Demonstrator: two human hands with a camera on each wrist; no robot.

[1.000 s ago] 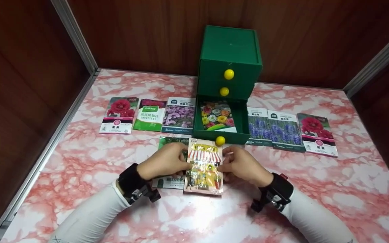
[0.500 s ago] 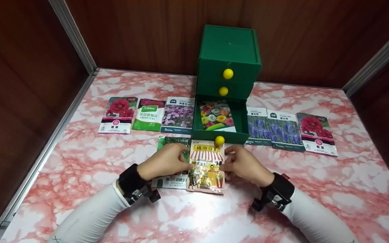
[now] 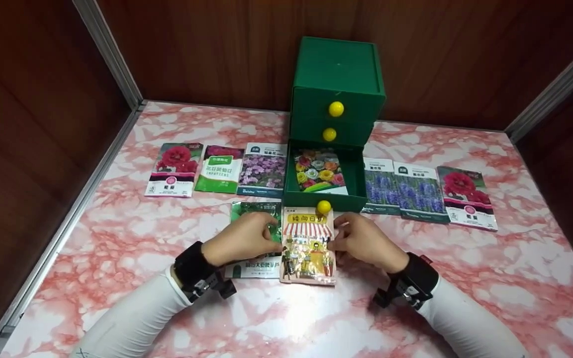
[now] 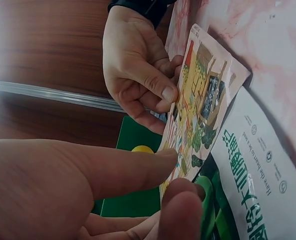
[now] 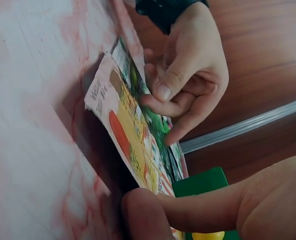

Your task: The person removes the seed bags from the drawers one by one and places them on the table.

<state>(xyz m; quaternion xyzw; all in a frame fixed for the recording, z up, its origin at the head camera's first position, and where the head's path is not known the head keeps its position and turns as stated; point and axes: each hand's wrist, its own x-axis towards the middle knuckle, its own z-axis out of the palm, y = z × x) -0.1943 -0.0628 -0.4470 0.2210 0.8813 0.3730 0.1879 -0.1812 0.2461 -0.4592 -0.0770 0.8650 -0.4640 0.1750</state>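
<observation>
A pink seed packet [image 3: 308,253] with a striped awning picture is tilted slightly off the table in front of the drawer box. My right hand [image 3: 366,243] pinches its right edge, thumb on the printed face, as the left wrist view also shows. My left hand [image 3: 244,238] is by the opposite edge, fingers loosely bent, with thumb and index tips right at the packet's border. Under that hand lies a green-and-white seed packet [image 3: 256,269], partly covered by the fingers. In the right wrist view, the pink packet [image 5: 133,135] stands with its near edge raised.
Behind stands a green drawer box [image 3: 338,67] with yellow knobs. Its bottom drawer [image 3: 356,174] is pulled out and holds a rose-pictured packet [image 3: 319,171]. Flower seed packets line both sides, among them a red one [image 3: 174,169] and a lavender one [image 3: 421,191].
The pink packet has shifted a little to the right with the right hand and its print shows more squarely. The left hand has stayed nearly in place, its thumb now at the packet's edge.
</observation>
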